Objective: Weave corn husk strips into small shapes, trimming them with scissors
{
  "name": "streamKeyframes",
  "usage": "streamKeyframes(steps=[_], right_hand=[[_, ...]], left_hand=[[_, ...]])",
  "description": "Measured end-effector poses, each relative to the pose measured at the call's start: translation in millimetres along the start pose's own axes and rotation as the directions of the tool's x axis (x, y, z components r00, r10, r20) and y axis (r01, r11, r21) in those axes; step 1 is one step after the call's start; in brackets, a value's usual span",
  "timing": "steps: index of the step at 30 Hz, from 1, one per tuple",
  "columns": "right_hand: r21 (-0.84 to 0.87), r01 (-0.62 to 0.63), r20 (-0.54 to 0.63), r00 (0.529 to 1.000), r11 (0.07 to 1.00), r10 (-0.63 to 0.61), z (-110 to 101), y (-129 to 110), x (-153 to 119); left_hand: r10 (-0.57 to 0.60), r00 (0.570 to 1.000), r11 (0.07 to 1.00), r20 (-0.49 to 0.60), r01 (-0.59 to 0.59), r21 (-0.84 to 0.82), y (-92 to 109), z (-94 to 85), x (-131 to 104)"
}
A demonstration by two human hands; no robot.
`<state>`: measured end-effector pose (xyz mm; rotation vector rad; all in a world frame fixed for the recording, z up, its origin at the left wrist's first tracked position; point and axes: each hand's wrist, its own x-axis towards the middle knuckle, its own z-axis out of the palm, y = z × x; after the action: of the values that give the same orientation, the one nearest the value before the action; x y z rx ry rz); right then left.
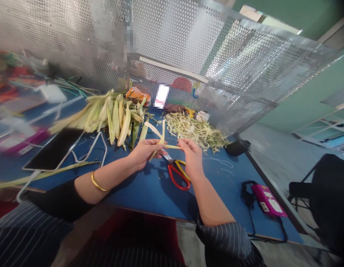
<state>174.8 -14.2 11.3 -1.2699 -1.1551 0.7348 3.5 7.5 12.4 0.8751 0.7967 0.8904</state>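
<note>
My left hand (146,152) pinches several pale corn husk strips (162,134) where they cross, their ends sticking up and out. One strip runs sideways from there to my right hand (191,154), whose thumb and fingers are closed on its end. Beneath my hands, scissors (179,177) with one red and one yellow handle lie on the blue table, blades partly hidden by my left hand. Behind my left hand lies a pile of whole corn husks (116,116). A heap of shredded husk strips (195,129) sits behind my right hand.
A perforated metal screen (183,44) stands along the table's back. On the left lie a tablet (53,148) and white cables. To the right are a black cup-like object (238,147), a magenta box (268,200) with a black cord, and a black chair (324,193).
</note>
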Motion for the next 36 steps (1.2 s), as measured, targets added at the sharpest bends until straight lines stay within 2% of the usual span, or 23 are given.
streamKeyframes(steps=[2, 4, 7, 9, 10, 12, 13, 14, 16, 18, 19, 21, 24, 27, 31, 36], right_hand=[[-0.167, 0.090, -0.024, 0.995, 0.982, -0.095, -4.3, -3.7, 0.9], [-0.287, 0.132, 0.075, 0.991, 0.949, -0.115, -7.2, -5.8, 1.7], [-0.266, 0.038, 0.284, 0.958, 0.963, 0.040, -8.5, -5.9, 3.3], [-0.191, -0.065, 0.363, 0.922, 0.979, 0.132, -8.8, -5.2, 4.5], [-0.167, -0.081, 0.368, 0.920, 0.983, 0.138, -9.1, -5.1, 4.7], [-0.207, 0.012, 0.269, 0.962, 0.978, 0.045, -9.6, -6.2, 3.5], [-0.284, 0.109, 0.186, 0.981, 0.953, -0.057, -9.5, -7.4, 1.5], [-0.384, 0.211, 0.109, 0.977, 0.899, -0.182, -8.8, -8.9, -1.4], [-0.557, 0.369, 0.068, 0.913, 0.744, -0.402, -5.0, -11.7, -10.1], [-0.598, 0.461, 0.175, 0.874, 0.656, -0.454, 2.6, -12.2, -20.2], [-0.578, 0.481, 0.243, 0.873, 0.660, -0.423, 7.3, -11.0, -24.8], [-0.524, 0.448, 0.317, 0.892, 0.724, -0.323, 17.5, -5.8, -30.9], [-0.422, 0.285, 0.309, 0.938, 0.860, -0.159, 29.6, 4.7, -32.3], [-0.306, 0.143, 0.317, 0.948, 0.941, -0.041, 34.1, 11.2, -29.9], [-0.257, 0.140, 0.343, 0.938, 0.956, -0.045, 31.8, 9.8, -29.2], [-0.263, 0.246, 0.469, 0.877, 0.933, -0.099, 24.5, 1.6, -30.7]], left_hand=[[0.006, 1.000, 0.998, -0.004, -0.006, 0.058, -1.8, 2.5, -1.3], [0.004, 0.999, 0.993, 0.044, -0.009, 0.119, -4.6, 4.5, -2.4], [0.008, 0.990, 0.977, 0.137, -0.037, 0.212, -8.8, 5.2, -3.2], [0.034, 0.987, 0.963, 0.156, -0.074, 0.259, -10.3, 4.9, -3.2], [0.047, 0.987, 0.959, 0.152, -0.087, 0.270, -10.5, 4.8, -3.2], [0.048, 0.993, 0.964, 0.112, -0.075, 0.254, -9.9, 4.9, -3.0], [0.039, 0.996, 0.973, 0.076, -0.055, 0.223, -9.4, 5.2, -2.9], [0.032, 0.999, 0.983, 0.039, -0.038, 0.178, -8.7, 5.4, -2.6], [0.040, 0.999, 0.997, -0.009, -0.040, 0.061, -7.3, 5.5, -1.7], [0.083, 0.997, 0.995, 0.003, -0.082, -0.049, -6.2, 5.6, -0.6], [0.109, 0.994, 0.990, 0.029, -0.106, -0.091, -5.8, 5.7, -0.1], [0.152, 0.985, 0.981, 0.078, -0.140, -0.134, -6.1, 6.6, 0.6], [0.179, 0.979, 0.978, 0.101, -0.166, -0.124, -9.5, 8.8, 1.5], [0.150, 0.982, 0.986, 0.111, -0.141, -0.086, -13.7, 9.8, 2.4], [0.126, 0.988, 0.992, 0.085, -0.123, -0.040, -12.7, 7.3, 3.1], [0.110, 0.993, 0.994, 0.039, -0.109, -0.015, -6.5, 2.7, 3.5]])
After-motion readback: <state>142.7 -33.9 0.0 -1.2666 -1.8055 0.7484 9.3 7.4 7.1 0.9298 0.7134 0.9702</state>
